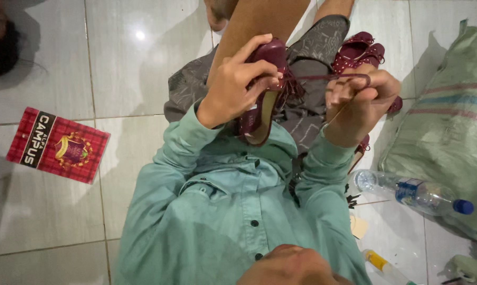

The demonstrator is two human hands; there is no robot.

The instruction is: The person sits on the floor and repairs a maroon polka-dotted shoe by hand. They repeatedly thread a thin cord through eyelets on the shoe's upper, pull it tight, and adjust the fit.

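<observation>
While the person sat on the glossy white tiled floor point(133, 68), the left hand point(233, 87) wrapped its grip around a dark maroon, glossy flat shoe point(265, 95), sole edge tilted up at centre, apparently to steady it. The right hand point(357, 100), at 3 o'clock of it, pinched a thin maroon strap point(328, 77) drawn taut from the shoe. More studded maroon shoes point(357, 50) lay at 1 o'clock. A red tartan paper packet point(59, 145) lay at 9 o'clock, a clear plastic bottle point(412, 192) at 4 o'clock, beside a woven green sack point(449, 121).
</observation>
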